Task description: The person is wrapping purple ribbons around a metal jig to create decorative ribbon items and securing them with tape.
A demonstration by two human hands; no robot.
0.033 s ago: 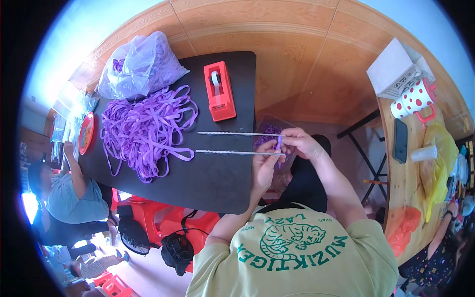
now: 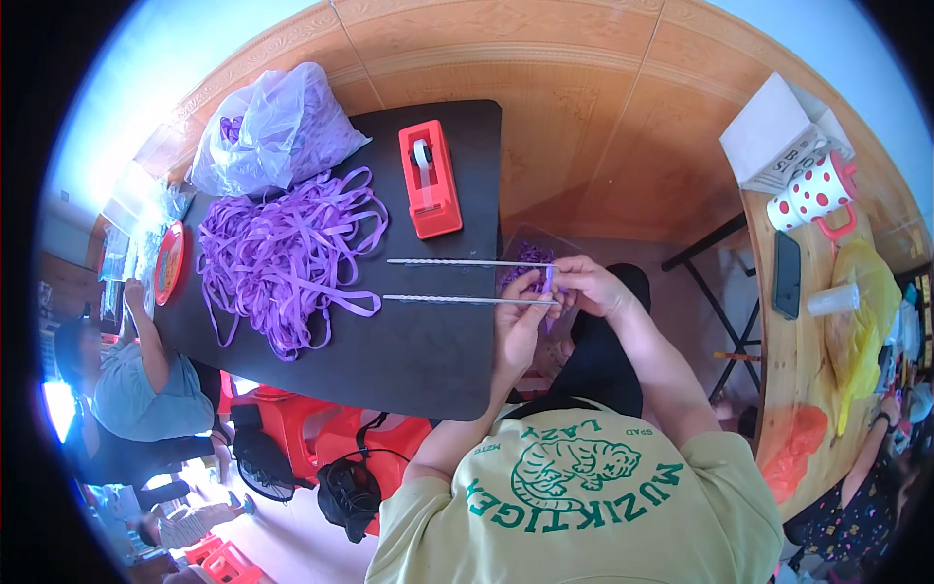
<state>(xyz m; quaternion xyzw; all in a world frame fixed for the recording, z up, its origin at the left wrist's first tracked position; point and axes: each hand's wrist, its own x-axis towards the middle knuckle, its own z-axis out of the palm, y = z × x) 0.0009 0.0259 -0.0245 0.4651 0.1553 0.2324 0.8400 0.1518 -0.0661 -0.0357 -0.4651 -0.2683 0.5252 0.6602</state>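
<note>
Both my hands are at the right edge of the dark table (image 2: 428, 360), by the ends of two thin twisted metal rods (image 2: 457, 262). Between my fingertips is a short length of purple ribbon (image 2: 548, 279), at the rod ends. My left hand (image 2: 519, 326) pinches it from the near side, its fingers around the nearer rod's tip. On the other side, my right hand (image 2: 590, 284) has its fingers closed on the same ribbon. Fingers partly hide how the ribbon lies on the rods. A large tangled heap of purple ribbon (image 2: 282, 253) lies left of the rods.
Beyond the rods stands a red tape dispenser (image 2: 430, 180); a plastic bag (image 2: 277, 131) of ribbon is at the far left. Below the table edge, a clear bin (image 2: 530, 248) holds purple pieces. At right, a wooden table (image 2: 798, 375) bears a phone (image 2: 786, 275) and dotted mug (image 2: 817, 193).
</note>
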